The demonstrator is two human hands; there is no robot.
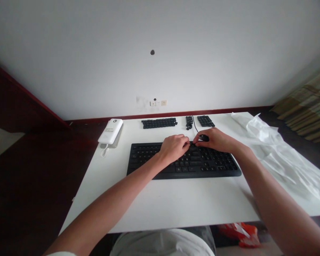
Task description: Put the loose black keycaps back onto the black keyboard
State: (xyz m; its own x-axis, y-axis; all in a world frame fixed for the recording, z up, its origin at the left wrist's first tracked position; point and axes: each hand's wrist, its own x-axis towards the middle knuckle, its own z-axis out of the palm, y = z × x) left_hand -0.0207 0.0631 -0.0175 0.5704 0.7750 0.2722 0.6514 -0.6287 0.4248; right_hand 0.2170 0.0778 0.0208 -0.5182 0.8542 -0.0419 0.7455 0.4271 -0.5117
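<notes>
The black keyboard [189,163] lies flat near the middle of the white worktop [181,202], its long side running across in front of the person. Both hands are over its far edge, their fingertips close together. The left hand [174,146] reaches in with its fingers curled narrowly at the top row; what, if anything, lies between those fingertips is too small to tell. The right hand [214,139] has its thumb and fingers drawn in around a small dark object [203,137], partly hidden, its fingertips also down at the keyboard's far edge. Beyond the hands, towards the wall [96,53], black keycaps stand in separate groups: a wide block [160,123] on the left, a narrow cluster [189,121] in the middle and a squarish block [206,121] on the right. A thin dark cable [195,125] runs between the last two towards the keyboard. At the worktop's far left a white device [110,130] with a small pale loop [105,150] rests over a greyish flat item [117,140]. Crumpled white sheeting [277,153] spreads along the right side, beyond the right forearm [277,195]
</notes>
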